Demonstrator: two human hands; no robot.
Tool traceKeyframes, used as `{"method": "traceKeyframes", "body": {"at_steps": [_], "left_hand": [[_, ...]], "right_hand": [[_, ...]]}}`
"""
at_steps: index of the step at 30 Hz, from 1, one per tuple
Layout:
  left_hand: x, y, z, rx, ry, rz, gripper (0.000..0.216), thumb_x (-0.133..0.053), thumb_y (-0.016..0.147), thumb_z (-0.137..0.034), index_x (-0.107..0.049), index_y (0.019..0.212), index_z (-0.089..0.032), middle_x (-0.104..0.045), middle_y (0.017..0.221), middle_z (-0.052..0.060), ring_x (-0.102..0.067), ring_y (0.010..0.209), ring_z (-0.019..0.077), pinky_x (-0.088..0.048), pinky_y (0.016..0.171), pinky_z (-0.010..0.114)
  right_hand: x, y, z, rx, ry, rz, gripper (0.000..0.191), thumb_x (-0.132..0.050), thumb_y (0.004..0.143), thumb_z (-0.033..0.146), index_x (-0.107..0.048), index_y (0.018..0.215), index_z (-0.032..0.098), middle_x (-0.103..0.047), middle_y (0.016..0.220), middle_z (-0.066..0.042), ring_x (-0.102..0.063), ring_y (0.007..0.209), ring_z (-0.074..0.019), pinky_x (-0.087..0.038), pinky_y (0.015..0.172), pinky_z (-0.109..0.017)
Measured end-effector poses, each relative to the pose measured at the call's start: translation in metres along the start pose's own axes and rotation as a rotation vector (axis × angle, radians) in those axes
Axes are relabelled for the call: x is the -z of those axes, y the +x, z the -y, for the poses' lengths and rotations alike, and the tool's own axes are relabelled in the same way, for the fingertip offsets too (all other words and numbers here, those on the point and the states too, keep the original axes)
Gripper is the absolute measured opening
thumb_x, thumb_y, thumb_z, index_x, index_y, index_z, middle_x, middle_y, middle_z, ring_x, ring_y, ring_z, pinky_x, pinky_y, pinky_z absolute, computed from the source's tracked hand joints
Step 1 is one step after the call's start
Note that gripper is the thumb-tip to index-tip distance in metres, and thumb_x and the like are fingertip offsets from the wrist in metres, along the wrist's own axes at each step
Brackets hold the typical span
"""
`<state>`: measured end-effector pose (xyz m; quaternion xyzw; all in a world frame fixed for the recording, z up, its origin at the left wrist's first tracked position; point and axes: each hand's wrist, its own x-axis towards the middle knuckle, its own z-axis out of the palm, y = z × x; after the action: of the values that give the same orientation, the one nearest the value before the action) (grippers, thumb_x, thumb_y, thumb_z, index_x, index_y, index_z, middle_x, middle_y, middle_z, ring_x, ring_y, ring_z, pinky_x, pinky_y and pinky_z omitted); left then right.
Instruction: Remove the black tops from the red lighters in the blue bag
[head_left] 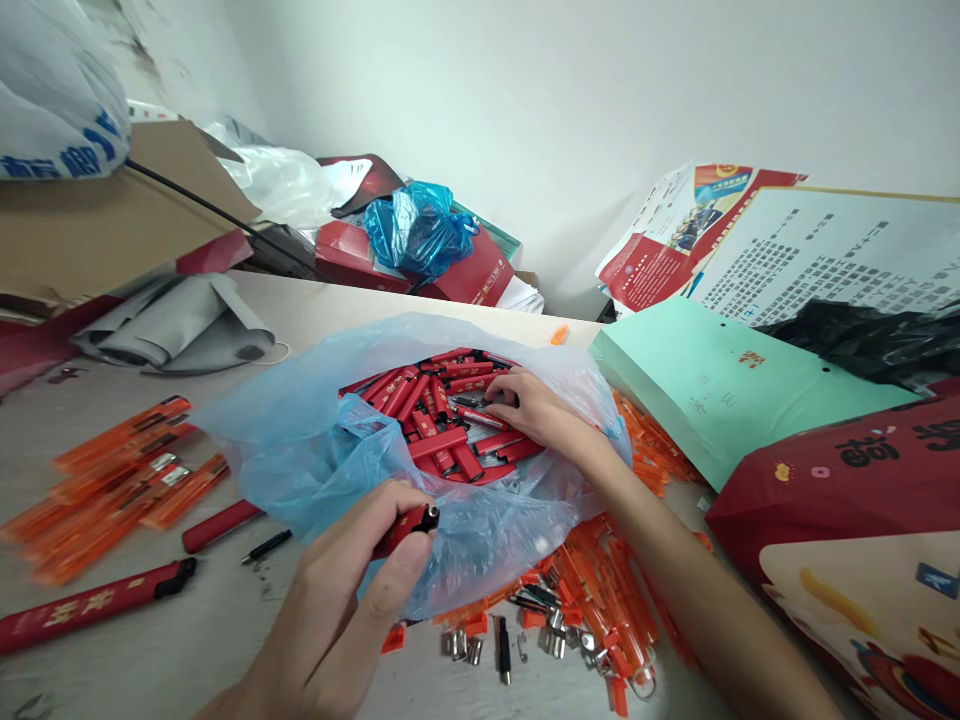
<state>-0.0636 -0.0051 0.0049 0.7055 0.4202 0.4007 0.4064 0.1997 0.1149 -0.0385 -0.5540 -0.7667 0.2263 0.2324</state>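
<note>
My left hand (334,590) is closed around a red lighter (401,528); its black-and-metal top end points up and right between thumb and forefinger. Inside an open pale-blue plastic bag (322,455) lie many red lighters (465,462) in a loose heap. My right hand (529,405) reaches into that bag from the right, with thumb and fingers pinched together over the heap. A small dark part shows at these fingertips, too indistinct to name. At the left lies another red lighter (97,605) with a black top, near a red tube-like body (219,525).
Orange clear lighters (120,490) lie in a pile at the left, more orange pieces (607,570) at the right. Small metal caps (555,635) and black parts (504,650) are scattered in front. A mint-green box (697,375) and a red bag (847,480) stand at the right.
</note>
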Motion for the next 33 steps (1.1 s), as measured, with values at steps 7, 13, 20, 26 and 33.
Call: {"method": "traceKeyframes", "body": {"at_steps": [7,13,20,26,33], "left_hand": [[-0.001,-0.001,-0.005,-0.013,0.022,0.007,0.031,-0.039,0.109,-0.040,-0.057,0.089,-0.024,-0.053,0.077,-0.001,-0.051,0.071,0.0179,-0.042,0.066,0.030],[-0.002,-0.002,-0.007,-0.006,0.011,0.009,0.031,-0.038,0.110,-0.039,-0.057,0.090,-0.024,-0.053,0.078,-0.002,-0.051,0.071,0.0169,-0.041,0.067,0.030],[0.000,0.000,-0.005,0.050,-0.035,0.015,0.037,-0.040,0.110,-0.047,-0.058,0.086,-0.024,-0.053,0.080,0.001,-0.052,0.078,0.0190,-0.042,0.065,0.030],[0.008,0.005,0.005,0.002,-0.158,0.041,0.044,-0.034,0.112,-0.051,-0.056,0.084,-0.024,-0.050,0.078,0.002,-0.046,0.074,0.0185,-0.044,0.065,0.029],[0.013,0.010,0.006,0.107,-0.264,0.089,0.048,-0.030,0.111,-0.056,-0.049,0.081,-0.023,-0.042,0.080,0.001,-0.042,0.073,0.0191,-0.042,0.066,0.031]], "right_hand": [[0.001,0.000,-0.005,-0.027,0.012,0.006,0.009,-0.069,0.093,0.020,-0.073,0.100,0.022,-0.073,0.106,-0.004,-0.063,0.096,-0.0203,-0.049,0.086,-0.033],[0.002,-0.001,-0.004,-0.025,0.024,0.014,0.015,-0.062,0.095,0.016,-0.075,0.100,0.021,-0.073,0.108,-0.004,-0.064,0.098,-0.0197,-0.049,0.091,-0.034],[0.007,-0.003,0.007,-0.031,0.020,0.013,0.014,-0.060,0.090,0.011,-0.068,0.085,0.021,-0.070,0.092,-0.001,-0.058,0.081,-0.0171,-0.046,0.076,-0.031],[0.014,-0.007,0.018,-0.015,0.059,0.020,0.014,-0.060,0.086,0.008,-0.066,0.080,0.020,-0.067,0.082,0.000,-0.056,0.073,-0.0152,-0.042,0.068,-0.029],[0.023,-0.009,0.026,0.013,0.173,0.047,0.010,-0.064,0.092,0.020,-0.074,0.090,0.019,-0.076,0.092,-0.003,-0.063,0.078,-0.0155,-0.046,0.071,-0.029]]}}
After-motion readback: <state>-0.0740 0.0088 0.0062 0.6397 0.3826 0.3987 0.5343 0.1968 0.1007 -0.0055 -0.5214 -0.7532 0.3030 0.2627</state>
